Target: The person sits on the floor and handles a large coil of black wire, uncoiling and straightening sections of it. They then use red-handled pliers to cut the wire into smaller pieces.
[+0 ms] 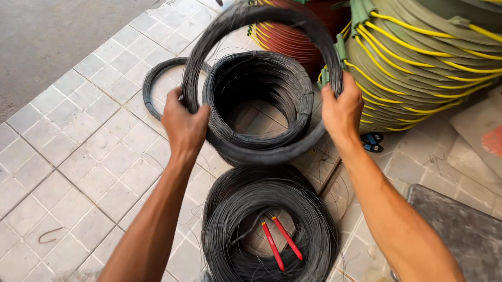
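We are gripping a large black wire hoop (255,19) by its two sides, left hand (185,123) and right hand (342,109) closed on it, tilted up over a thick wire coil (258,103) on the tiled floor (72,163). Both hands are sitting equally near.

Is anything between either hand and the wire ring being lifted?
No. The left hand and right hand both grip the lifted wire ring directly; the stacked wire coil sits inside its loop.

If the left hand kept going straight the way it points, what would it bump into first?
Probably the thin dark wire ring lying on the tiled floor just beyond the left hand; depth is hard to judge.
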